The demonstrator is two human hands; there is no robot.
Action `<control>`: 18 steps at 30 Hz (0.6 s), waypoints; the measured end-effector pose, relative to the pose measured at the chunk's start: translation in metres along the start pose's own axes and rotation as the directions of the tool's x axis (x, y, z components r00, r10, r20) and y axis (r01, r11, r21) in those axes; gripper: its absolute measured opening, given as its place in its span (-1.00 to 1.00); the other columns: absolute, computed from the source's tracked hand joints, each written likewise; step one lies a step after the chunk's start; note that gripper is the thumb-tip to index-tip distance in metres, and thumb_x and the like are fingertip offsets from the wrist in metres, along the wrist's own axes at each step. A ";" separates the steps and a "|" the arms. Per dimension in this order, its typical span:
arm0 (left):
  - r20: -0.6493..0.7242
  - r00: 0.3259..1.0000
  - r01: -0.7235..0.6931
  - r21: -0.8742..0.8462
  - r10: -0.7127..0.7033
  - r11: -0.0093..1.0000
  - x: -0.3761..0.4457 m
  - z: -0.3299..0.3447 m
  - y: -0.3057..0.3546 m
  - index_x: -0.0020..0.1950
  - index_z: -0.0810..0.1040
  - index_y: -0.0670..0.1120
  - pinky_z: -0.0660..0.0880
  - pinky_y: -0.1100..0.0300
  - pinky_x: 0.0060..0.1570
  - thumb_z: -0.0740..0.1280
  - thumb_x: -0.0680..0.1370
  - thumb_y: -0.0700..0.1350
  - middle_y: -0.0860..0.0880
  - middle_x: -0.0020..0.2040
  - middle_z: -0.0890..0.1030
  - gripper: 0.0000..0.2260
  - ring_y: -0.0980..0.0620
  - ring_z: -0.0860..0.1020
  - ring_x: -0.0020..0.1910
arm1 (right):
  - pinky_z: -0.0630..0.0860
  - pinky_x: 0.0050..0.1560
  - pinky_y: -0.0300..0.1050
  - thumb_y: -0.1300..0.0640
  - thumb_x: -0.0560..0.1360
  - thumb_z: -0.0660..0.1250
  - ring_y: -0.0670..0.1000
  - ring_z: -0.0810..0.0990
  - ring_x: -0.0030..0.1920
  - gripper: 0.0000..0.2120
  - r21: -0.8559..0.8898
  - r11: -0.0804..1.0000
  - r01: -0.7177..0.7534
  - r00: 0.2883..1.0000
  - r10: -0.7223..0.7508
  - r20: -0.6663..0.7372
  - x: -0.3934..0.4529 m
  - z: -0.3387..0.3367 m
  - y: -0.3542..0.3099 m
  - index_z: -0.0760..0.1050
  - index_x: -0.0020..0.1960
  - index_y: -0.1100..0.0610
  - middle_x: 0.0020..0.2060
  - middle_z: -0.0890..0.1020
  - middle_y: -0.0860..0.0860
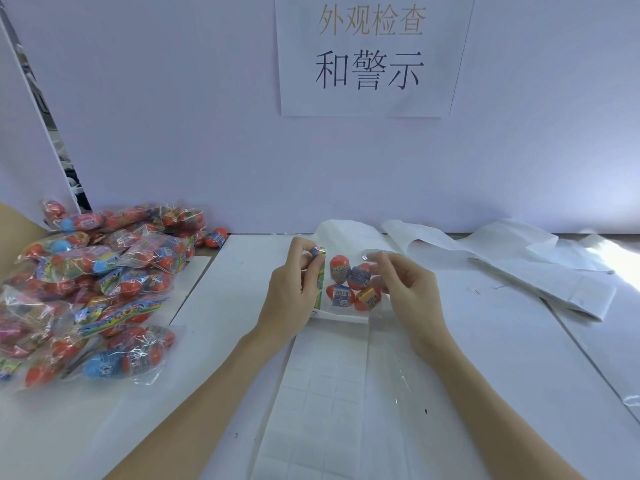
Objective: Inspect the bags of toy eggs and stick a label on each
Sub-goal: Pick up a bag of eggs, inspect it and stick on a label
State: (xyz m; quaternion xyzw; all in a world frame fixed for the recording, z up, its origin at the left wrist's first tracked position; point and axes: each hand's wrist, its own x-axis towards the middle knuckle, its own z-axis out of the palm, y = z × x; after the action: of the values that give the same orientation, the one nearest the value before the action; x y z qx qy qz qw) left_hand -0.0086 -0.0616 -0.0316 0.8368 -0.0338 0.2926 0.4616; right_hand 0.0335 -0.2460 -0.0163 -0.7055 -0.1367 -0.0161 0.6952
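A clear bag of orange toy eggs [348, 287] lies on the white table at the middle. My left hand [294, 289] grips its colourful header edge on the left side. My right hand [407, 284] is at the bag's right side with fingers curled, thumb and forefinger pinching the clear film near the top right corner. A sheet of small white labels [322, 393] lies just in front of the bag, under my forearms. A large pile of similar egg bags [93, 289] sits on the left.
Used white backing sheets [519, 268] lie spread at the back right. A white partition wall with a paper sign [370, 53] stands behind the table. A loose orange egg [215, 237] rests behind the pile near the wall.
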 end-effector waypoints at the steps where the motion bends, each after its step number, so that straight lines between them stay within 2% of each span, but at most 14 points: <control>1: -0.013 1.000 0.009 -0.010 -0.009 1.000 0.000 -0.001 0.000 0.11 0.35 0.05 0.44 0.17 -0.48 0.20 0.73 -0.11 -0.15 -0.18 0.66 -0.94 0.04 0.56 -0.36 | 0.64 -0.18 -0.11 0.06 0.69 0.31 0.01 0.69 -0.21 -0.76 -0.016 1.000 0.006 1.000 -0.006 0.015 0.000 0.000 0.001 0.73 -0.01 0.09 -0.19 0.76 -0.01; 2: -0.021 1.000 0.014 -0.016 -0.014 1.000 0.000 -0.002 0.001 0.10 0.35 0.06 0.45 0.26 -0.48 0.21 0.73 -0.10 -0.11 -0.16 0.68 -0.93 0.08 0.59 -0.33 | 0.63 -0.15 -0.07 0.09 0.69 0.32 -0.01 0.68 -0.22 -0.76 -0.041 0.999 0.017 1.000 -0.016 0.011 0.000 0.000 0.001 0.73 -0.04 0.10 -0.23 0.75 -0.03; 3: -0.018 1.000 0.020 -0.022 -0.020 1.000 0.000 -0.001 0.003 0.10 0.35 0.07 0.49 0.29 -0.46 0.21 0.73 -0.10 -0.08 -0.12 0.69 -0.93 0.10 0.64 -0.27 | 0.60 -0.14 -0.11 0.10 0.69 0.32 -0.05 0.67 -0.24 -0.75 -0.057 0.998 0.030 0.999 -0.031 -0.011 -0.001 0.001 0.002 0.73 -0.07 0.10 -0.26 0.74 -0.05; 5: 0.001 1.000 0.027 -0.022 -0.027 0.999 0.001 0.002 0.006 0.12 0.34 0.05 0.58 0.24 -0.40 0.19 0.74 -0.10 -0.04 -0.07 0.69 -0.95 0.10 0.68 -0.15 | 0.53 -0.20 -0.26 0.09 0.70 0.30 -0.06 0.68 -0.28 -0.72 -0.057 0.997 0.051 0.996 -0.055 -0.072 -0.002 0.003 0.002 0.73 -0.10 0.06 -0.28 0.74 -0.05; 7: 0.014 1.000 0.017 -0.013 -0.017 1.000 0.004 0.004 0.008 0.14 0.33 0.01 0.58 0.18 -0.40 0.16 0.75 -0.12 -0.04 -0.08 0.68 -0.97 0.06 0.67 -0.16 | 0.53 -0.21 -0.30 0.06 0.71 0.27 -0.03 0.71 -0.26 -0.70 -0.046 0.998 0.053 0.993 -0.058 -0.100 -0.002 0.003 0.000 0.71 -0.08 0.03 -0.23 0.76 -0.03; 9: 0.000 1.000 -0.002 0.004 0.002 1.000 0.005 0.005 0.011 0.13 0.32 -0.02 0.46 0.27 -0.47 0.15 0.75 -0.13 -0.02 -0.18 0.63 -0.97 0.08 0.61 -0.27 | 0.58 -0.19 -0.27 0.05 0.73 0.22 -0.03 0.72 -0.27 -0.70 -0.002 0.999 0.041 0.998 -0.041 -0.049 -0.001 0.002 -0.002 0.70 0.01 0.04 -0.17 0.77 -0.05; 11: -0.041 0.999 0.004 -0.006 -0.004 1.000 0.004 0.004 0.010 0.11 0.31 -0.03 0.34 0.37 -0.49 0.13 0.75 -0.14 0.09 -0.29 0.55 -0.96 0.17 0.53 -0.40 | 0.60 -0.18 -0.28 0.05 0.74 0.21 -0.03 0.74 -0.25 -0.75 0.043 0.999 0.024 0.998 -0.026 0.048 0.000 0.001 -0.004 0.67 0.16 0.07 -0.14 0.77 -0.02; 14: -0.075 0.994 0.071 -0.056 -0.075 0.996 0.003 -0.002 0.007 0.05 0.28 0.02 0.30 0.40 -0.52 0.12 0.76 -0.15 0.16 -0.39 0.49 -0.89 0.18 0.47 -0.49 | 0.56 -0.10 -0.33 0.07 0.67 0.35 -0.04 0.75 -0.13 -0.78 0.005 1.000 -0.010 0.987 0.009 0.161 0.001 0.000 -0.002 0.58 0.30 0.06 -0.14 0.78 0.02; 16: -0.071 0.994 0.077 -0.050 -0.081 0.996 0.005 -0.007 0.005 0.04 0.27 0.03 0.25 0.37 -0.51 0.11 0.76 -0.18 0.14 -0.44 0.45 -0.86 0.15 0.39 -0.52 | 0.55 -0.09 -0.32 0.10 0.65 0.39 -0.02 0.74 -0.09 -0.78 0.011 0.999 -0.030 0.977 0.027 0.210 0.001 0.000 0.001 0.59 0.28 0.08 -0.12 0.78 0.04; 18: -0.056 0.994 0.091 -0.031 -0.093 0.995 0.008 -0.012 0.002 0.07 0.28 0.02 0.21 0.31 -0.48 0.11 0.76 -0.20 0.04 -0.43 0.42 -0.86 0.12 0.32 -0.50 | 0.56 -0.10 -0.28 0.11 0.66 0.37 0.00 0.73 -0.11 -0.85 0.033 0.999 -0.037 0.976 0.030 0.214 0.002 0.001 0.002 0.64 0.19 0.08 -0.14 0.77 0.05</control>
State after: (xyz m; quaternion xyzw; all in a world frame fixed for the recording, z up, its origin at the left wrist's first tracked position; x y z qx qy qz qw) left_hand -0.0085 -0.0514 -0.0210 0.8220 0.0139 0.2945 0.4872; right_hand 0.0354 -0.2451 -0.0181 -0.6924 -0.1988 0.0739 0.6896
